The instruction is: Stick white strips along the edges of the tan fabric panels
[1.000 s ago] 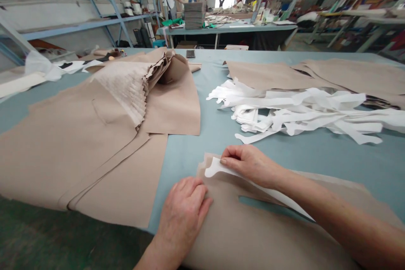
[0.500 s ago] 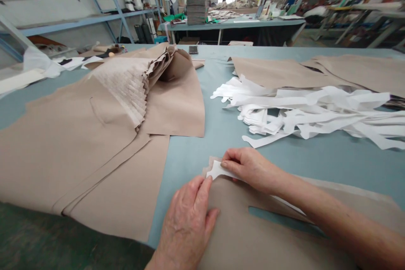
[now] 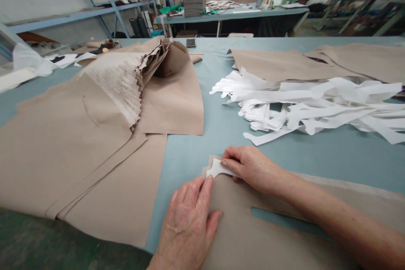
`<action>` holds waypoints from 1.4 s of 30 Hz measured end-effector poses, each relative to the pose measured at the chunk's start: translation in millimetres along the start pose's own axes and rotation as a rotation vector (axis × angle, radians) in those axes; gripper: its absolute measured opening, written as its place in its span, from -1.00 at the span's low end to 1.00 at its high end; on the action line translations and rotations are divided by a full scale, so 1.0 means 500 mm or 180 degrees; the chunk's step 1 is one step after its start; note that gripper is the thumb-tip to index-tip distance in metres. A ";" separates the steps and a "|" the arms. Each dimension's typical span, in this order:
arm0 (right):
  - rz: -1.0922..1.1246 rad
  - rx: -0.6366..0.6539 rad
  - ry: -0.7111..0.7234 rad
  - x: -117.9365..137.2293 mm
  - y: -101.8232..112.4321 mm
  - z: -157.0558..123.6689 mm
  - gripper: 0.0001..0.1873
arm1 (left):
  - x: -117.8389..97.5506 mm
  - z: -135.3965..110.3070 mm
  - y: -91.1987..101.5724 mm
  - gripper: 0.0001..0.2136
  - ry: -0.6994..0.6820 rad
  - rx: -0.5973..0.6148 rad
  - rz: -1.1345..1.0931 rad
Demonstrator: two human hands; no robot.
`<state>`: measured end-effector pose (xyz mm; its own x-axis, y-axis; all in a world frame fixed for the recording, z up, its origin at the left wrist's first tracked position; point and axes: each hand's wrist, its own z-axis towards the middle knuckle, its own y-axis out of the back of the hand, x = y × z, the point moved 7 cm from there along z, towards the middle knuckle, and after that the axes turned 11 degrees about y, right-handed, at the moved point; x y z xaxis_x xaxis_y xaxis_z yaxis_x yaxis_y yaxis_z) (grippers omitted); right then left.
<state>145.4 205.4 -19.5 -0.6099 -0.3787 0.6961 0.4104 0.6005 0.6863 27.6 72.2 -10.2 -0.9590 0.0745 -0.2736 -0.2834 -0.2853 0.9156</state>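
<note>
Between thumb and fingers, my right hand [image 3: 255,166] pinches a white strip [image 3: 215,168] near its forked end. The strip lies along the upper edge of a taupe sheet, which looks like leather or coated fabric [image 3: 236,223]. My left hand [image 3: 190,215] rests on and beside that sheet, fingers stretched out, its index fingertip touching the strip's lower corner. Under my right forearm, a long slot in the sheet shows the blue table. The rest of the strip is hidden by my right hand and arm.
Loose white strips [image 3: 284,109] are heaped beyond my right hand, with more taupe pieces [image 3: 278,63] behind them. At left, a large stack of taupe sheets [image 3: 79,135] is partly folded over and hangs past the table [image 3: 185,152] edge. A dark flat object [image 3: 191,43] lies at the far edge.
The view has tilted and shifted slightly, so the background sits higher. Both hands keep almost the same place on the strip and sheet.
</note>
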 end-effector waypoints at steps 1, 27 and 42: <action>-0.0034 0.0004 0.0006 0.001 0.000 0.000 -0.76 | 0.000 0.000 0.000 -0.49 0.0002 -0.0010 0.0008; -0.1472 0.0146 -0.0191 0.058 0.009 -0.004 -0.77 | -0.005 0.005 0.005 -0.59 -0.0012 -0.0091 0.0018; -0.1648 0.0261 -0.0095 0.055 0.014 0.011 -0.77 | -0.006 0.008 0.010 -0.60 -0.0062 -0.0146 0.0043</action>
<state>127.9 203.0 3.1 -0.7383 -0.6212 0.2629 -0.0036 0.3934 0.9194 29.0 74.3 -3.6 -0.9628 0.0887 -0.2553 -0.2702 -0.3298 0.9045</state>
